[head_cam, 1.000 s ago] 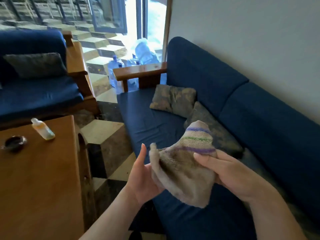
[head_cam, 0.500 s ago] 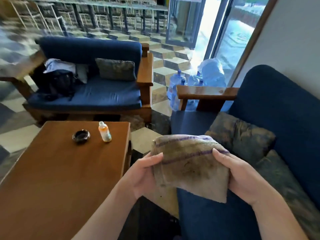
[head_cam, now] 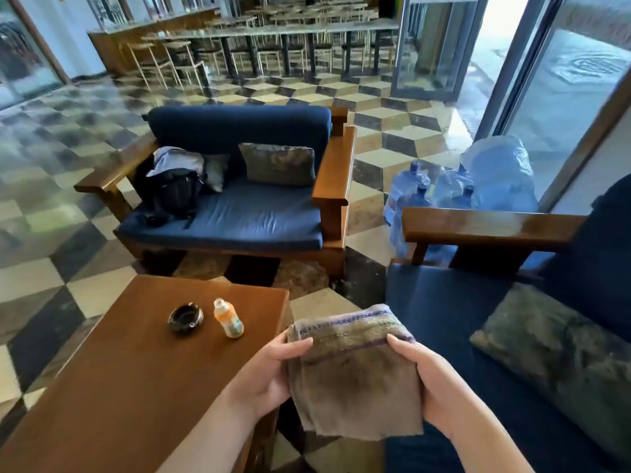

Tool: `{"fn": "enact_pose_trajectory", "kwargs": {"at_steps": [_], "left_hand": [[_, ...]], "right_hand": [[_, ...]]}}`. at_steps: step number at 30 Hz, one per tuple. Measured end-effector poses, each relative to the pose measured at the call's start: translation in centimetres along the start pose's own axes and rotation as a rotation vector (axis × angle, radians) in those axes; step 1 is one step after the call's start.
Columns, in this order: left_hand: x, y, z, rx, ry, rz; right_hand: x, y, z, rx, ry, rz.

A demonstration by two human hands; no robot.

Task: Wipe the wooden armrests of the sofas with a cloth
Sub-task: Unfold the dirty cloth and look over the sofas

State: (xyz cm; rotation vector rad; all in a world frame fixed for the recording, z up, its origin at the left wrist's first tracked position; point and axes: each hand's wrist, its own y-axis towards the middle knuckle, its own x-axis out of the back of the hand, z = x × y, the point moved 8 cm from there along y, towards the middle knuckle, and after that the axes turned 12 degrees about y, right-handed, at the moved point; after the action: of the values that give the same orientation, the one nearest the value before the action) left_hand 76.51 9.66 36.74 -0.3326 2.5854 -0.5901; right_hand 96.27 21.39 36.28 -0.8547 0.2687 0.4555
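Just one cloth (head_cam: 355, 373), both hands, left hand (head_cam: 269, 373) and right hand (head_cam: 433, 380), gripping.

Both hands, left (head_cam: 263, 377) and right (head_cam: 440, 387), hold a folded cloth (head_cam: 355, 377) low in the middle, above the gap between a wooden table (head_cam: 119, 387) on the left and a blue sofa (head_cam: 461, 319) on the right. The nearest armrest (head_cam: 485, 227) runs across ahead and to the right; its top is bare and open to reach from above. Water bottles (head_cam: 454, 192) crowd the floor just behind it. A cushion (head_cam: 553, 339) lies on the seat to the right. On the table, an ashtray (head_cam: 186, 317) and small bottle (head_cam: 228, 319) stand near the far edge. The far sofa's armrests (head_cam: 336, 169) are bare; a bag (head_cam: 174, 189) sits on the seat by its left one.
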Motion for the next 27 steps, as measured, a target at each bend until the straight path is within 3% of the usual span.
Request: {"fn": "enact_pose_trajectory", "kwargs": {"at_steps": [5, 13, 17, 27], "left_hand": [[2.0, 6.1, -4.7, -0.029, 0.042, -0.094], [13.8, 15.8, -12.3, -0.082, -0.144, -0.331], [18.5, 21.0, -16.9, -0.077, -0.25, -0.281], [27.3, 30.3, -25.3, -0.093, -0.357, -0.401]], "right_hand": [[-3.2, 6.8, 6.3, -0.004, -0.071, 0.065], [-14.6, 21.3, 13.6, -0.055, -0.187, 0.12], [-20.0, 28.3, 15.5, -0.115, -0.202, 0.047], [-29.7, 42.1, 20.3, -0.188, -0.217, 0.143]]}}
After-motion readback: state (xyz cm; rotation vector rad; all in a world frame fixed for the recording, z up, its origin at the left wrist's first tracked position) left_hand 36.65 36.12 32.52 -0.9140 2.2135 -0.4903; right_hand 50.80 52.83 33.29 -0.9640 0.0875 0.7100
